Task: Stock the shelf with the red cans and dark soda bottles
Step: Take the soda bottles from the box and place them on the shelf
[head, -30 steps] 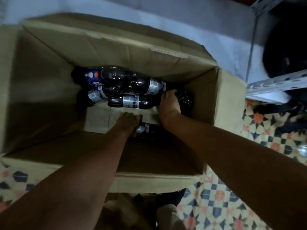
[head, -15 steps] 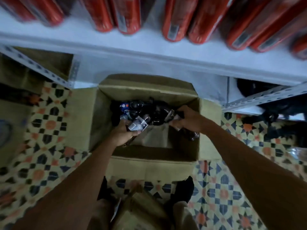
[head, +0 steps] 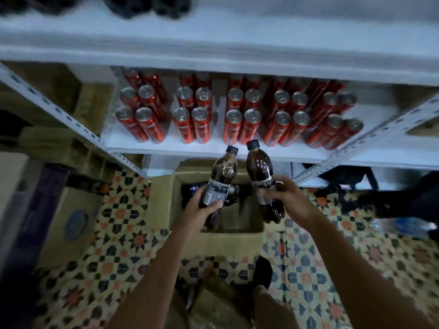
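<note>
My left hand grips a dark soda bottle around its label, cap pointing up toward the shelf. My right hand grips a second dark soda bottle the same way, just right of the first. Both bottles hang above an open cardboard box on the floor, where more dark bottles lie. Several red cans stand in paired rows on the white shelf ahead. On the shelf above, dark shapes show blurred at the top edge.
Perforated metal shelf posts slant at both sides. Cardboard boxes sit on the patterned tile floor at the left. A dark bag lies under the shelf at the right, with a plastic water bottle beside it.
Both hands have lifted a bottle each out of the box and raised them toward the can shelf. The view has tilted up from the box to the shelves.
</note>
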